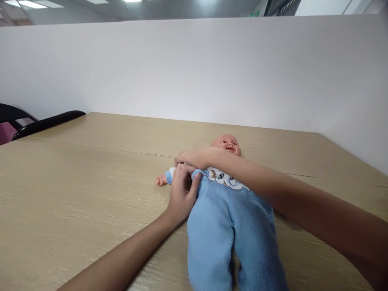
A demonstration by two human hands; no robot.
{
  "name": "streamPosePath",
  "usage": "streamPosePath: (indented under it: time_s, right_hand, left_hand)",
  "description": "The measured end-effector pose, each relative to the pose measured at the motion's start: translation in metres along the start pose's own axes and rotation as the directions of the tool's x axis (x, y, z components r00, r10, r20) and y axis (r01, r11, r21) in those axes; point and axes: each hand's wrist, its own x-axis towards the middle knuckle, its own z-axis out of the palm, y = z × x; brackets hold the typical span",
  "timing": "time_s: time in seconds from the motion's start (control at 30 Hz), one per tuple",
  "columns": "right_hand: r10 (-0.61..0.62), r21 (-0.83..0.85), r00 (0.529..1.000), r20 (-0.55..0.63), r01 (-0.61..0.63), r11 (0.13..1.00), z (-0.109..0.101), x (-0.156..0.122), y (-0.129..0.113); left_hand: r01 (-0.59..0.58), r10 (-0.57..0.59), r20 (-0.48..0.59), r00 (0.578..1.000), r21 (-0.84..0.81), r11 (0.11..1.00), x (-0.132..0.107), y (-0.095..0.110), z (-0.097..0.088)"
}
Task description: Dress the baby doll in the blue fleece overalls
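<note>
A baby doll (pixel 226 142) lies on its back on the table, head away from me. It wears light blue fleece overalls (pixel 209 218) with an animal face on the chest, and a blue-and-white sleeve (pixel 169 176) covers the arm on the left. My left hand (pixel 183 188) is closed on the edge of the overalls by that arm, its thumb on the blue cloth. My right hand (pixel 195 157) reaches across the doll's upper chest, fingers bent down at the same shoulder; the fingertips are partly hidden. My right forearm covers the doll's neck and other shoulder.
The light wooden tabletop (pixel 91 194) spreads around the doll, with a seam running across it. A white partition (pixel 194 72) stands behind the table and along its right side. At the left edge is a black chair (pixel 50 123).
</note>
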Motion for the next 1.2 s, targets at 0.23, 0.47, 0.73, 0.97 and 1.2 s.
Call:
streamPosePath:
  time_s: [0.23, 0.47, 0.73, 0.97, 1.2]
  right_hand:
    - [0.013, -0.042, 0.986, -0.169, -0.02, 0.999, 0.002, -0.025, -0.005]
    - [0.198, 0.459, 0.885, -0.421, 0.019, 0.888, 0.001, -0.068, 0.006]
    - [0.267, 0.558, 0.858, -0.439, 0.028, 0.829, 0.022, -0.083, 0.008]
    - [0.316, 0.556, 0.842, -0.437, -0.023, 0.831, 0.023, -0.09, -0.015]
    - [0.467, 0.454, 0.833, -0.297, -0.308, 0.836, 0.03, -0.117, -0.04]
  left_hand:
    - [-0.004, 0.004, 0.005, 1.0, -0.05, 0.999, -0.001, 0.002, -0.002]
    - [-0.193, 0.192, -0.019, 0.981, -0.02, 0.981, -0.008, 0.003, -0.007]
    - [-0.338, 0.338, -0.073, 0.938, 0.007, 0.941, -0.009, -0.006, -0.009]
    - [0.211, -0.26, -0.077, 0.963, -0.389, 0.897, -0.004, -0.005, 0.001]
    - [0.44, -0.539, 0.042, 0.841, -0.634, 0.636, 0.004, -0.017, 0.005]
